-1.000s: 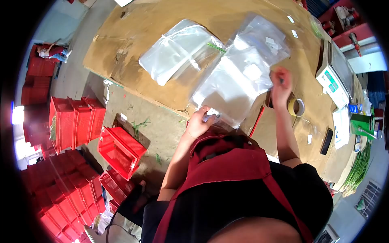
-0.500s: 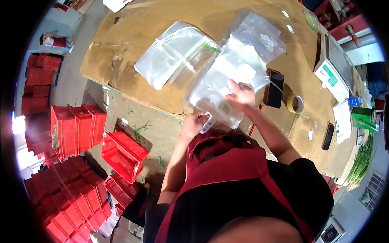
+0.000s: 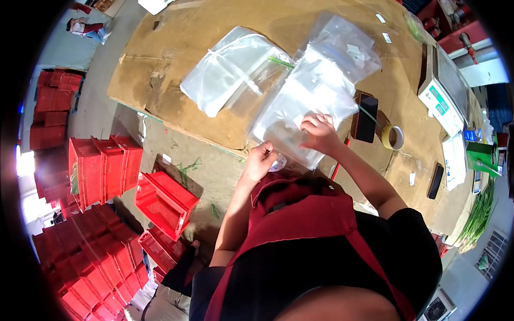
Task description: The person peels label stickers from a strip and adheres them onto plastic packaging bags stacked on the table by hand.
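Both hands (image 3: 322,136) are at the bags' (image 3: 306,99) near end.

No legible text or numbers anywhere.

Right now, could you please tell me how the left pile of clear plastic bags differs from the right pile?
Pale strips cross the left pile; no such strips show on the right pile. The right hand is over the right pile, while no hand is at the left pile. The right pile stretches longer, toward the person; the left pile is more compact. Both are clear, shiny and lie on the brown table.
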A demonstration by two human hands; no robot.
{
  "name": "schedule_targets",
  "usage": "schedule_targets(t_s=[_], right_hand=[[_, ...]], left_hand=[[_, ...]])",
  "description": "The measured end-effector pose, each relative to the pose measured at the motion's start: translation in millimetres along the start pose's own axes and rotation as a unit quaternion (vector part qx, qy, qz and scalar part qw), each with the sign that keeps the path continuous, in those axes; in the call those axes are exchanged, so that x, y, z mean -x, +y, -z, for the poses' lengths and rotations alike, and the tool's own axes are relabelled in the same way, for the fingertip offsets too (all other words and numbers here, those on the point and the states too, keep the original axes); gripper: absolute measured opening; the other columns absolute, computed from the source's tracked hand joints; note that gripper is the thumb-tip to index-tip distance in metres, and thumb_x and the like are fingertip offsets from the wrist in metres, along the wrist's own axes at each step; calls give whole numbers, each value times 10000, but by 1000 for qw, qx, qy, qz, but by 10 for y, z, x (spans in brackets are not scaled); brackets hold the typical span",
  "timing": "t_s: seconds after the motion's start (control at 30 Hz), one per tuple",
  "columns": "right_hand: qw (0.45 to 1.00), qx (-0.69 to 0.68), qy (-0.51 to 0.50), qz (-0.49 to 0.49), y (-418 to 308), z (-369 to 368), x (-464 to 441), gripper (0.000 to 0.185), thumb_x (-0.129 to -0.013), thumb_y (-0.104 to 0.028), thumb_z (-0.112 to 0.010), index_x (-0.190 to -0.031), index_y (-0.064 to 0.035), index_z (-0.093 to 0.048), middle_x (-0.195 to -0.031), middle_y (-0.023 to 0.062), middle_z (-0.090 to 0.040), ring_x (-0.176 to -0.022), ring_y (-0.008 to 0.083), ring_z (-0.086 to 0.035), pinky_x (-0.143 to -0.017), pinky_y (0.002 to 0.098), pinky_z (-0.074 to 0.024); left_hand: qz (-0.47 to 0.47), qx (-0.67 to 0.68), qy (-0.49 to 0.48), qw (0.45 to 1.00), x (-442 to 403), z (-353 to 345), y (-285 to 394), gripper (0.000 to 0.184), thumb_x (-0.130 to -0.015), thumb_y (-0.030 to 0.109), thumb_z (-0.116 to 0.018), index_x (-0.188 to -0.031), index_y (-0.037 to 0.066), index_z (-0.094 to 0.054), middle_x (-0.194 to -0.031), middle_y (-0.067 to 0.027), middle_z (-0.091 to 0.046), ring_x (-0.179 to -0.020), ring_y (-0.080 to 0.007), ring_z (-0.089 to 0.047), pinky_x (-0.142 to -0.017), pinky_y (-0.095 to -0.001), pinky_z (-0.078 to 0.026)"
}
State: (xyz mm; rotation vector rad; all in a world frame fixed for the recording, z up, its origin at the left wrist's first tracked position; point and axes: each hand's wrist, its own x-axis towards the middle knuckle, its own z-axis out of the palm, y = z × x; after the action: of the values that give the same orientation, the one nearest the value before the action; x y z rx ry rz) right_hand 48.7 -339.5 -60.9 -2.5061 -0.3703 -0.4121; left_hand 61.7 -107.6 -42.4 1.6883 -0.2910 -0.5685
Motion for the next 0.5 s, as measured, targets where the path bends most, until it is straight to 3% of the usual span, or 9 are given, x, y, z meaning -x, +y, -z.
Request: schedule_targets(t_s=[0.23,0.33,0.37,0.4,0.43,0.47,0.5], right_hand=[[1000,-9,-8,2,142,-160,58,128,-651,-172,-686,-709,-125,-582,-828,-28,-569,-778,196,-527,-769,357,-334],[998,-65,4,20,300,-119,92,95,-675,-112,-663,-744,-95,-600,-818,-6,-585,-754,172,-549,-713,329,-364],[970,-229,18,-74,424,-80,141,77,-698,-57,-631,-769,-70,-608,-814,4,-589,-748,148,-546,-686,311,-379],[907,-386,30,-165,494,-64,155,87,-720,-2,-599,-794,-45,-615,-811,13,-593,-742,123,-543,-659,293,-394],[818,-446,212,-296,296,164,-60,131,-759,83,-526,-830,4,-602,-767,9,-567,-733,85,-501,-627,253,-402],[912,-168,292,-232,380,439,-172,156,-796,118,-480,-856,5,-570,-767,-2,-546,-708,89,-473,-668,224,-401],[878,-187,352,-264,496,573,-162,155,-807,92,-487,-917,13,-564,-850,23,-557,-787,113,-499,-714,251,-417]], left_hand=[[9,-60,-13,998,48,36,-179,141,-759,17,-561,-679,30,-447,-585,33,-385,-555,-49,-357,-490,-232,-333],[5,-55,-7,998,66,49,-191,128,-775,30,-563,-688,31,-470,-591,30,-424,-556,-47,-383,-489,-228,-345],[0,-25,11,1000,66,46,-194,129,-795,43,-564,-693,29,-487,-598,23,-459,-557,-46,-404,-489,-227,-352],[-1,-24,13,1000,51,41,-188,129,-795,43,-564,-693,29,-487,-598,23,-459,-557,-46,-404,-489,-227,-352],[7,10,57,998,45,34,-172,99,-814,51,-566,-735,24,-512,-614,14,-494,-563,-48,-429,-493,-224,-362],[15,42,99,994,59,33,-156,75,-833,60,-568,-778,19,-537,-630,4,-529,-570,-49,-454,-497,-221,-372],[17,41,96,994,75,37,-147,75,-833,60,-568,-778,19,-537,-630,4,-529,-570,-49,-454,-497,-221,-372]])
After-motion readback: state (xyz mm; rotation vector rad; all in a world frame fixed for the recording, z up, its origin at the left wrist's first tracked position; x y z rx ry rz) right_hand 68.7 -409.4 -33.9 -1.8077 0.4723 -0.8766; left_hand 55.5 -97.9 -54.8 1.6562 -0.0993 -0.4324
